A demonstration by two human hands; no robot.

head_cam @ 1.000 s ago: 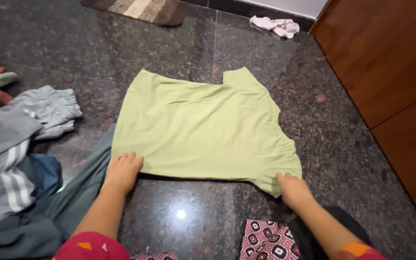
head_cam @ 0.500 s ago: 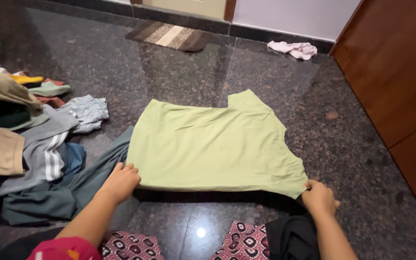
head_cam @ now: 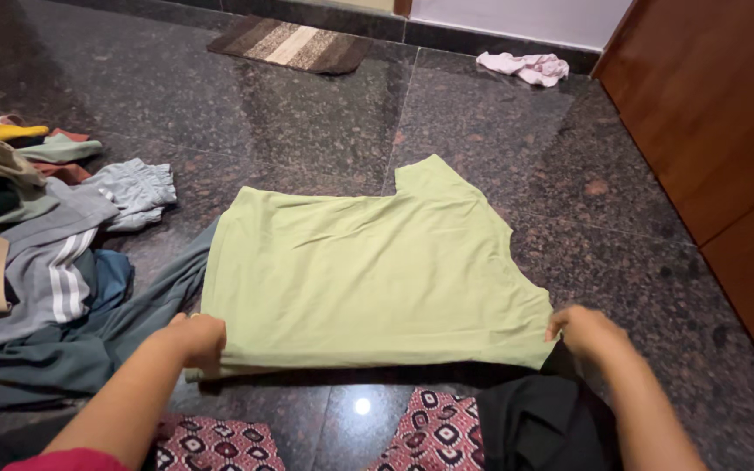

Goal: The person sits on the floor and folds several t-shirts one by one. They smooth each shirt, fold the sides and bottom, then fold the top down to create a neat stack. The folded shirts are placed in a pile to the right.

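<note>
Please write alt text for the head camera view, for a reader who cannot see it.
Both hands, left hand and right hand, grip the near edge of a light green shirt spread on a dark stone floor; a clothes pile lies left.

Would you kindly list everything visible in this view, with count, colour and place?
T-shirt: one, light green, spread flat mid-floor.
Clothes pile: several, grey, teal, tan, left side.
Doormat: one, brown striped, top centre.
Crumpled cloth: one, pale pink, by far wall.
Wooden door: one, brown, right.
Floor: dark polished granite.
Patterned fabric: red and white, bottom edge.
Left hand: gripping the shirt's near-left edge.
Right hand: gripping the near-right corner.
</note>
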